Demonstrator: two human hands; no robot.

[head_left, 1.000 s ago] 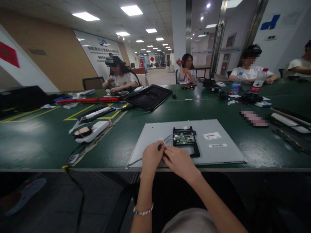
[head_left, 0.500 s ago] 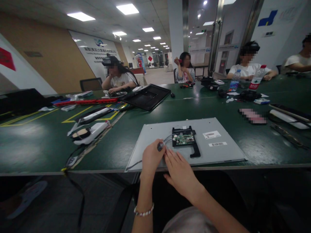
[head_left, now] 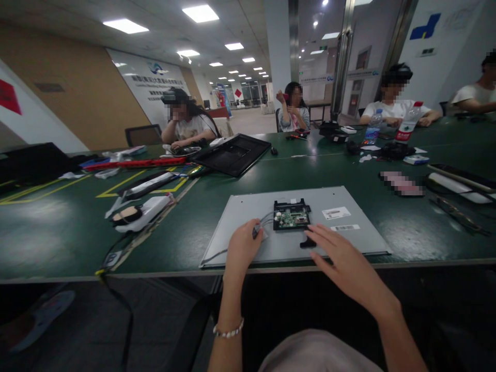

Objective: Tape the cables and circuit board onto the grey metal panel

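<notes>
A flat grey display panel [head_left: 248, 206] lies back side up at the table's front edge. On it sits a black bracket [head_left: 308, 244] holding a green circuit board [head_left: 289, 219]. Grey cables [head_left: 267, 217] run from the board's left side into my left hand [head_left: 242, 245], whose fingers are closed around them. A dark piece shows at the top of that grip, too small to name. My right hand [head_left: 341, 256] is open over the panel's right front part, fingers apart, covering part of the bracket's lower arm. Whether it touches the bracket I cannot tell.
A black monitor frame [head_left: 238, 155] lies farther back, with a mouse [head_left: 274, 151] beside it. To the left is a white device [head_left: 149, 213] with a dark strap. Bottles [head_left: 408, 124] and a phone [head_left: 402, 184] are on the right. Several people sit across the green table [head_left: 186, 227].
My right hand has left my left hand and moved right, its fingers spreading, to beside the bracket's lower arm. My left hand keeps its hold on the cables.
</notes>
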